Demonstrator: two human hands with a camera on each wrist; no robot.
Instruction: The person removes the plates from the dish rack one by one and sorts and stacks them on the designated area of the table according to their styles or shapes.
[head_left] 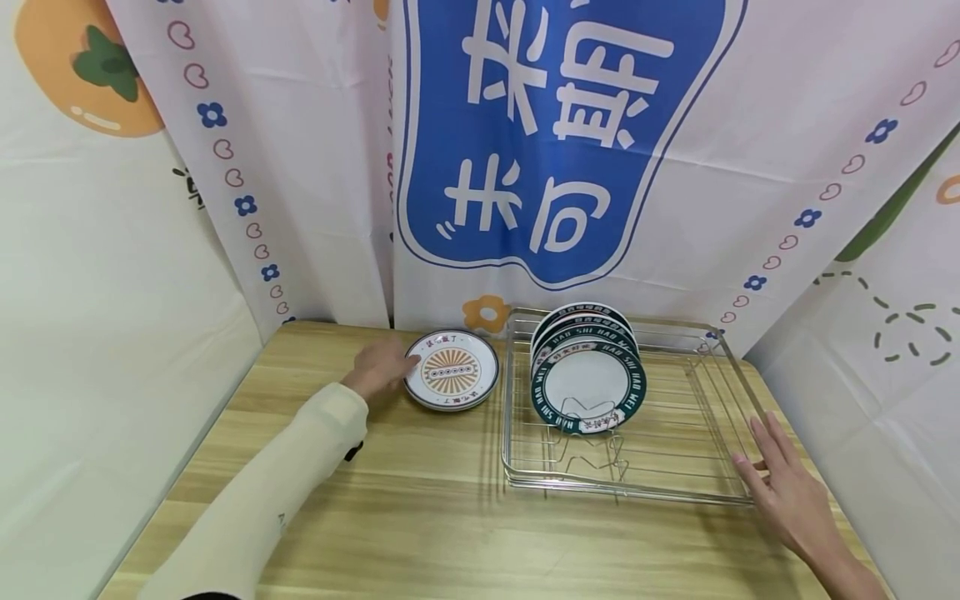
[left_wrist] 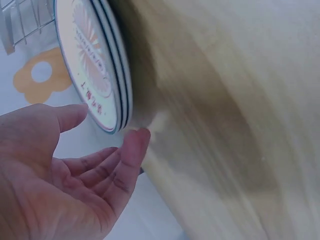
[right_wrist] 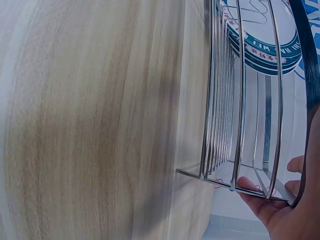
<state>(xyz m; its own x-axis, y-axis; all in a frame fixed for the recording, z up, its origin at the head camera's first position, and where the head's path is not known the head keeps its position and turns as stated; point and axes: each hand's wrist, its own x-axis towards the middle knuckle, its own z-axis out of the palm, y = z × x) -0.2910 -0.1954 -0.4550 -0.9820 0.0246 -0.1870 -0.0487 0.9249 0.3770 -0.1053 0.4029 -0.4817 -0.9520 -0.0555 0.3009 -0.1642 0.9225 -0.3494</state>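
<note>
Three white plates (head_left: 452, 371) with an orange sunburst lie stacked left of a wire dish rack (head_left: 675, 498). My left hand (head_left: 381, 367) is at the stack's left edge. In the left wrist view, the thumb of my left hand (left_wrist: 65, 165) is by the top plate's rim, with the fingers spread below the stack's edge and a gap between. Several green-rimmed plates (head_left: 588, 387) stand on edge in the rack's left half. My right hand (head_left: 791, 492) holds the rack's front right corner; in the right wrist view its thumb (right_wrist: 255, 197) and fingers straddle the wire frame.
The wooden table (head_left: 420, 533) runs under everything. A printed cloth (head_left: 322, 208) with a blue sign hangs right behind the rack and the stack. White cloth walls (head_left: 112, 350) close in both sides. Bent wire holders (head_left: 592, 462) rise from the rack's floor.
</note>
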